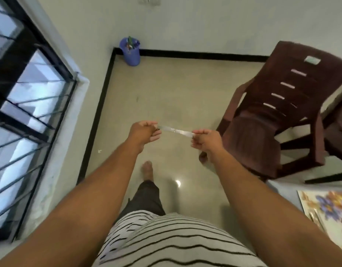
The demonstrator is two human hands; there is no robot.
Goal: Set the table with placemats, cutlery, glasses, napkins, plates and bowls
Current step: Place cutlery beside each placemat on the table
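Observation:
Out over the floor, my left hand [145, 131] and my right hand [204, 139] each pinch one end of a thin, pale, shiny strip [176, 131]. It stretches level between them and is too blurred to name. At the lower right, a floral placemat [328, 207] lies on the corner of a pale table [281, 186]. A few pieces of cutlery [314, 219] rest on the mat near its left edge. Most of the table is out of frame.
A dark brown plastic armchair [281, 105] stands at the right, close to the table. A blue bin [130, 52] sits in the far corner by the wall. A barred window [31, 97] fills the left side. My bare foot [147, 170] is on the tiled floor.

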